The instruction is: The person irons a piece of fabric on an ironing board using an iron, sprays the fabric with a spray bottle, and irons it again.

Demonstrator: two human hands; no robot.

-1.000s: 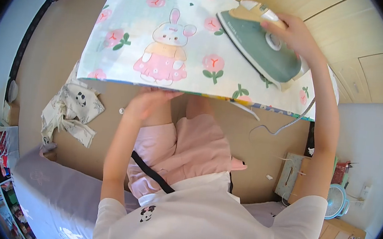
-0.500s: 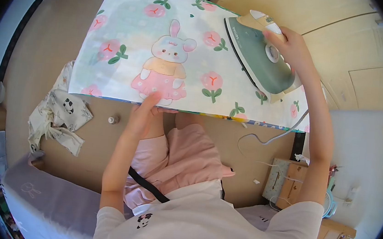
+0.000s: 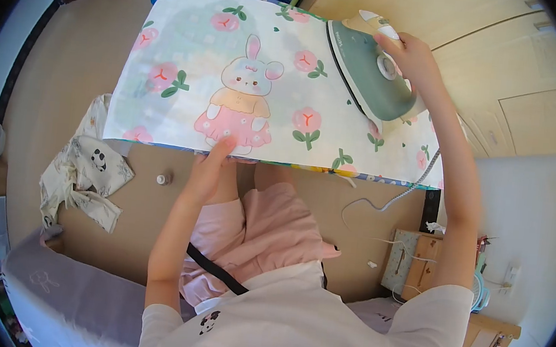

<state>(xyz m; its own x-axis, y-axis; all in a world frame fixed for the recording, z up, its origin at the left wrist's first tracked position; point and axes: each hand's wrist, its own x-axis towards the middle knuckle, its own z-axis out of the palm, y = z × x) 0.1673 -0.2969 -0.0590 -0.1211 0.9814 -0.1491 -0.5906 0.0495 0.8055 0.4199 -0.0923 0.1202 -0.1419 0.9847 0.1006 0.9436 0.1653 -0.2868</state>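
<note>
A white cloth point(image 3: 179, 117) printed with a rabbit and pink flowers is spread over an ironing board, whose patterned edge point(image 3: 328, 171) shows below it. My left hand point(image 3: 209, 167) pinches the near edge, thumb on top of the cloth and fingers underneath, mostly hidden. My right hand point(image 3: 414, 61) is wrapped round the handle of a green and cream steam iron point(image 3: 368, 68), which is on the cloth's right side. From the iron's heel a grey cord point(image 3: 396, 199) hangs past the board's near edge.
A rumpled panda-print garment point(image 3: 95, 162) and a small bottle point(image 3: 164, 178) lie on the floor at left. Light wooden cabinets point(image 3: 502, 74) stand close on the right. Wooden boxes point(image 3: 426, 258) and a bed with a grey cover point(image 3: 80, 281) are nearer me.
The iron has slid a little to the left and away from me, my right hand with it. The cloth has shifted slightly right; my left hand keeps its hold.
</note>
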